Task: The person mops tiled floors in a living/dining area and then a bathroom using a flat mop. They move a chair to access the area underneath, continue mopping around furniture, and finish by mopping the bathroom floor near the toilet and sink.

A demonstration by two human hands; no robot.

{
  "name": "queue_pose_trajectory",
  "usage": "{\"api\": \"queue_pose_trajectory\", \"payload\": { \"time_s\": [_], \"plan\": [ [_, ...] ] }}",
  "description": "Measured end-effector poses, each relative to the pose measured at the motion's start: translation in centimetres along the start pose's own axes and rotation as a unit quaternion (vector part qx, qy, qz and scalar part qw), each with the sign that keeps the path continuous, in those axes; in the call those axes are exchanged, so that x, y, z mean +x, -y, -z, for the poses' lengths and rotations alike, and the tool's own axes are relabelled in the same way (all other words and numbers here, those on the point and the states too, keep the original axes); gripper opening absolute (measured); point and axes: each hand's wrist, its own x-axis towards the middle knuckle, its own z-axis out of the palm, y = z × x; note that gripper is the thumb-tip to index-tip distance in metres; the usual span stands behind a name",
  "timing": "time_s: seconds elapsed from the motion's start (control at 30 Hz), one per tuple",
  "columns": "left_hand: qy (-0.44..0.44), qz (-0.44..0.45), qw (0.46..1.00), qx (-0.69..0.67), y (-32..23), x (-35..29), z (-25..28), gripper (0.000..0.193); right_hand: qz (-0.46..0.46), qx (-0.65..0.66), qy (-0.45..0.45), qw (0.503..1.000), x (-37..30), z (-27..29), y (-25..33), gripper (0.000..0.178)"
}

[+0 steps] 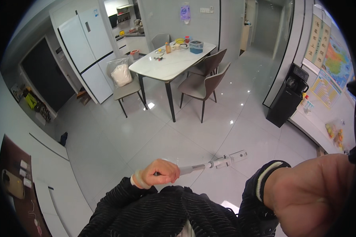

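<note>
My left hand [162, 172] is closed round the upper end of a white and grey long-handled floor cleaner [193, 169]. A pale bangle circles that wrist. The cleaner's pole slants away to the right, down to a flat head [234, 158] on the tiles; whether it is a mop or a vacuum I cannot tell. My right hand [310, 193] is raised close to the camera at the lower right, its palm and wrist large in the picture. Its fingers are lost at the dark rim. Both sleeves are black and ribbed.
A white marble-look table [168, 68] with brown chairs [205, 87] stands ahead. A plastic-wrapped bundle [122, 75] rests on the left chair. Further left is a white fridge [85, 43]. At right, a black water dispenser [287, 96] adjoins a white counter [313, 128]. Glossy tiles [122, 144] cover the floor.
</note>
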Motion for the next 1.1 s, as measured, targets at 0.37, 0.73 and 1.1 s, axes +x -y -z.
{"api": "queue_pose_trajectory", "payload": {
  "time_s": [0.37, 0.73, 1.1],
  "plan": [
    [-0.032, -0.042, 0.999, 0.005, 0.2, -0.2, 0.4, 0.021, -0.036, 0.094, -0.032, 0.994, -2.6, -5.1, -1.8, 0.047],
    [-0.061, -0.033, 0.997, -0.029, 1.2, 0.0, 0.8, 0.021, -0.125, 0.152, -0.008, 0.98, -7.8, -8.7, -1.7, 0.047],
    [-0.063, -0.042, 0.996, -0.039, 1.1, 0.2, 1.7, 0.022, -0.255, 0.119, 0.055, 0.958, -13.3, -9.1, -0.2, 0.046]
  ]
}}
